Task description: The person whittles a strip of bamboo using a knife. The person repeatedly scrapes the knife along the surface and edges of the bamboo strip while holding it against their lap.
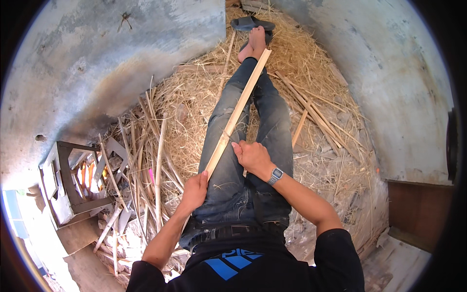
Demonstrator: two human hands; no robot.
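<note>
A long, pale split bamboo strip [242,104] lies slantwise over my outstretched legs [219,141], from near my lap up towards my feet. My left hand [195,191] is closed round its near end. Just right of the strip, around a dark cross mark that looks like a node, my right hand [254,158] is closed in a fist, thumb towards the strip. A small pale tip shows below that fist; what the fingers hold is mostly hidden. Curly thin shavings lie on my dark jeans.
Loose bamboo strips [160,170] pile up on my left beside a broken dark frame [73,180]. More strips [311,114] lie on the right. Straw-like shavings [296,53] cover the floor around a dark sandal [250,23]. Grey walls [146,44] stand on both sides.
</note>
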